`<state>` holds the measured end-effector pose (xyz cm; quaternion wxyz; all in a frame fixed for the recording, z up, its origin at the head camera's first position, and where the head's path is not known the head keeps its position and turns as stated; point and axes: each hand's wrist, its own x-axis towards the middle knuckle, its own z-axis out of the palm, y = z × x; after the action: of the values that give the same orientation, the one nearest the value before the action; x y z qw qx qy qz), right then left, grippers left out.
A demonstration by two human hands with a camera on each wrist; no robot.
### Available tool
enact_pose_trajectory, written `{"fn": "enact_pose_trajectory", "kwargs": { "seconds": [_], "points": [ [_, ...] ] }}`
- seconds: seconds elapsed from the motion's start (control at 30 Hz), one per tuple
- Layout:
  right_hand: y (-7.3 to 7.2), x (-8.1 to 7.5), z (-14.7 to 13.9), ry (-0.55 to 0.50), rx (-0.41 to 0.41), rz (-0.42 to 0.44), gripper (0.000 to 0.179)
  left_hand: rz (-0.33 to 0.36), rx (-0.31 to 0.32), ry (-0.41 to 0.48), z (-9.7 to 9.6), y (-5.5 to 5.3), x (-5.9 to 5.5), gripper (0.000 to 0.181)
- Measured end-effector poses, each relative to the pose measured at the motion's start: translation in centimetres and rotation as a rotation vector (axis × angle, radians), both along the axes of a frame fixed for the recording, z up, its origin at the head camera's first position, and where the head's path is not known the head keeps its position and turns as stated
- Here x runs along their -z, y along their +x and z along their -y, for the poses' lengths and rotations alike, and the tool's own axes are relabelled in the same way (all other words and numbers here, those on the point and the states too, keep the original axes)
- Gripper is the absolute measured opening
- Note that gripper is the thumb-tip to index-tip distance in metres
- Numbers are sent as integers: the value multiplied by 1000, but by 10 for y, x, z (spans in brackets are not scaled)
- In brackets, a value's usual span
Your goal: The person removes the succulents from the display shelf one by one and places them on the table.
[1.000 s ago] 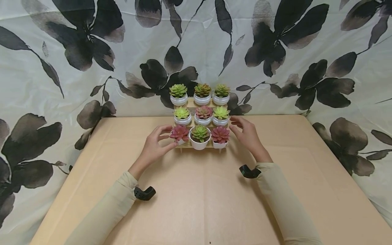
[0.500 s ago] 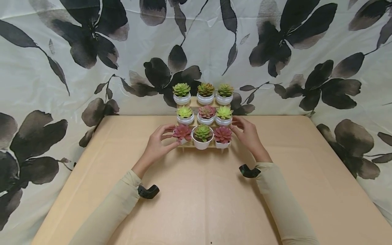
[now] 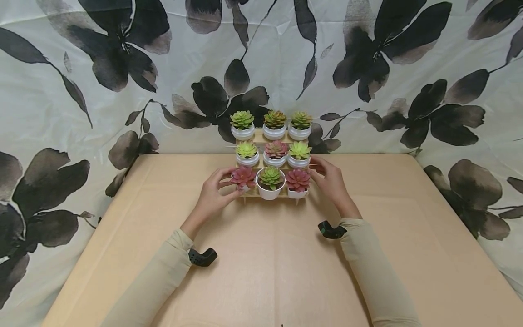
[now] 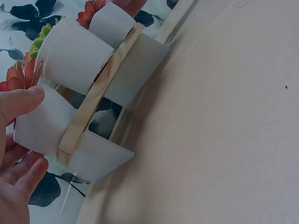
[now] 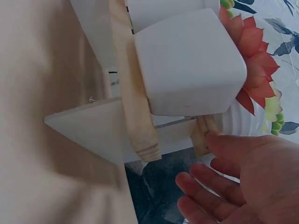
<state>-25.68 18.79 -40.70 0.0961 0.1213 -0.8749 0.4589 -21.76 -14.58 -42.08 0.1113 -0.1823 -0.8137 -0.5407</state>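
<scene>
A three-tier wooden plant stand (image 5: 133, 88) with white side pieces holds several potted succulents in rows. My left hand (image 3: 214, 193) is at the front row's left end, its thumb and fingers around the white pot (image 4: 44, 121) of a pink-red succulent (image 3: 243, 176). My right hand (image 3: 330, 180) is at the stand's right side. Its thumb touches the end of the middle tier by a ribbed white pot (image 5: 238, 119), and its other fingers extend loosely, holding nothing. Between the hands, a green succulent (image 3: 270, 177) and another pink-red succulent (image 3: 298, 180) share the front tier.
The stand is near the back edge of a light wooden table (image 3: 261, 263). Behind the table hangs a white cloth (image 3: 286, 59) with dark floral print. Black cameras sit at both wrists.
The view has shifted slightly. My left wrist has edged to the right, its hand remaining at the front-left pot. The right hand stays by the stand, and the pots keep their arrangement.
</scene>
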Motion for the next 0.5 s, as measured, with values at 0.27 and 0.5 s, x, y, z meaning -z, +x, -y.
{"fn": "enact_pose_trajectory", "kwargs": {
  "seconds": [0.27, 0.5],
  "points": [
    [0, 3, 2, -25, -3, -9, 44, 27, -16, 22, -4, 1, 0, 65],
    [1, 0, 5, -18, 5, -24, 43, 45, -30, 28, -6, 0, 2, 60]
  ]
}}
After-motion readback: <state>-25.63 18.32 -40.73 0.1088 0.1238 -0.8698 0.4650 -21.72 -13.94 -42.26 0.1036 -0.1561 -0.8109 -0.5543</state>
